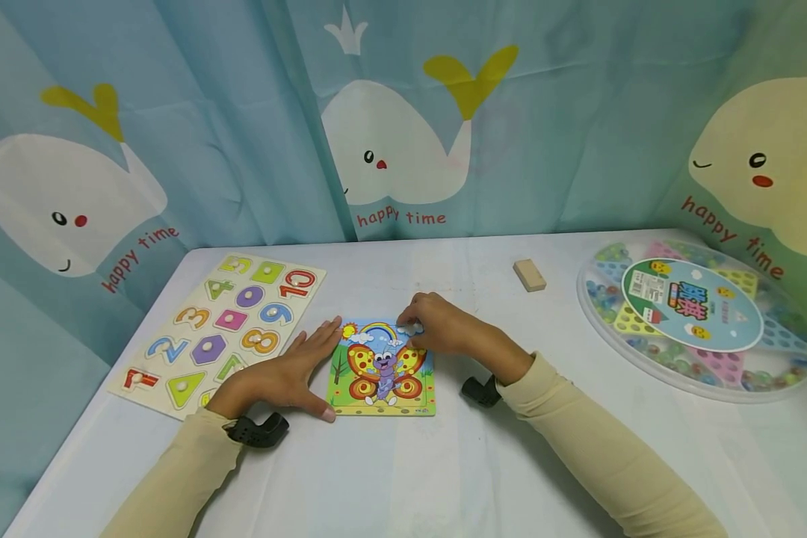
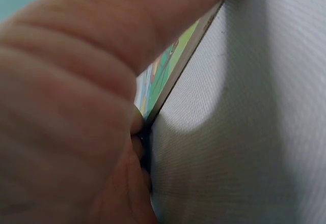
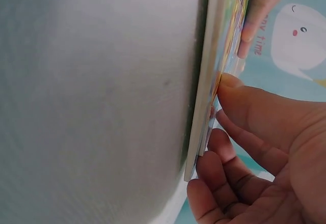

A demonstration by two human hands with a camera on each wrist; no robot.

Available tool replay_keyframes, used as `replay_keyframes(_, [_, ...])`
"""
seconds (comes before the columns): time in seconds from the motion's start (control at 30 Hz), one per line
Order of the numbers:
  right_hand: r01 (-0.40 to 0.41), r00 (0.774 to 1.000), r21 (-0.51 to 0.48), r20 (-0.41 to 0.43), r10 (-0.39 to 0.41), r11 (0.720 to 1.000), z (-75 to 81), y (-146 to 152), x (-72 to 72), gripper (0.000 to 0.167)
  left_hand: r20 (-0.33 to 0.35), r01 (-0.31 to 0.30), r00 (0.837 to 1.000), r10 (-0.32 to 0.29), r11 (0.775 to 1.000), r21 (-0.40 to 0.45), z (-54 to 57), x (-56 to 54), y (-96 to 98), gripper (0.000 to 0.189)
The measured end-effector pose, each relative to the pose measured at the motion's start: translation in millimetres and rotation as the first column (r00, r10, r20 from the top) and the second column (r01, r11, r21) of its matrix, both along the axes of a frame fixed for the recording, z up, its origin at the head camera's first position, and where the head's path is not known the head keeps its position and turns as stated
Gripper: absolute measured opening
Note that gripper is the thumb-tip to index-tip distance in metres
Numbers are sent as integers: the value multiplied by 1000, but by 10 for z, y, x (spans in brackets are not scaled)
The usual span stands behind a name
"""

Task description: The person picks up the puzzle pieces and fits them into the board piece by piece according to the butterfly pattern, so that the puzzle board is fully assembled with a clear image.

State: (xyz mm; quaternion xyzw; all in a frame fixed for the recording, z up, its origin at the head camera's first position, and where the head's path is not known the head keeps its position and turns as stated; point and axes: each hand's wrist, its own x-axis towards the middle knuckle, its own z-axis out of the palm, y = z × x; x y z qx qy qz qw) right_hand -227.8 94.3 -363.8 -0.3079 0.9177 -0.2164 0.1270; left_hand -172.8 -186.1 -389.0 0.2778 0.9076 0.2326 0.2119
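Note:
A square butterfly jigsaw puzzle point(image 1: 384, 370) lies on the white-covered table, its picture showing a smiling butterfly, a rainbow and a sun. My left hand point(image 1: 289, 377) spreads along its left side, thumb at the near left corner and fingertips at the far left corner. In the left wrist view the thumb point(image 2: 102, 25) crosses close in front of the board's edge. Over the far right corner, my right hand point(image 1: 444, 326) pinches a puzzle piece with curled fingers. The right wrist view shows its thumb point(image 3: 254, 109) on the picture face and fingertips at the far edge, the piece slightly raised above the board.
A number-and-shape peg board point(image 1: 222, 329) lies left, partly under the left forearm. A small wooden block point(image 1: 529, 275) sits at the back right. Farther right is a round clear case point(image 1: 693, 306) of marbles. A blue whale-print curtain point(image 1: 255, 134) hangs behind the table.

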Motion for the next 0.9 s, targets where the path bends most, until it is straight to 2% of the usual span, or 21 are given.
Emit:
replay_keyframes(0.13, [10, 1000, -1, 10, -10, 1000, -2, 1, 1, 31, 0, 3, 1000, -3, 1000, 6, -7, 2, -6, 127])
replay_keyframes(0.4, [-2, 1000, -21, 21, 3, 1000, 0, -2, -20, 31, -4, -2, 1000, 2, 1000, -3, -12, -2, -8, 127])
replay_keyframes(0.7, [-81, 997, 13, 15, 81, 997, 50, 62, -8, 31, -13, 3, 1000, -3, 1000, 3, -20, -15, 15, 127])
replay_keyframes(0.9, [-48, 997, -40, 53, 50, 998, 113, 185, -5, 29, -6, 11, 1000, -11, 1000, -6, 30, -36, 8, 126])
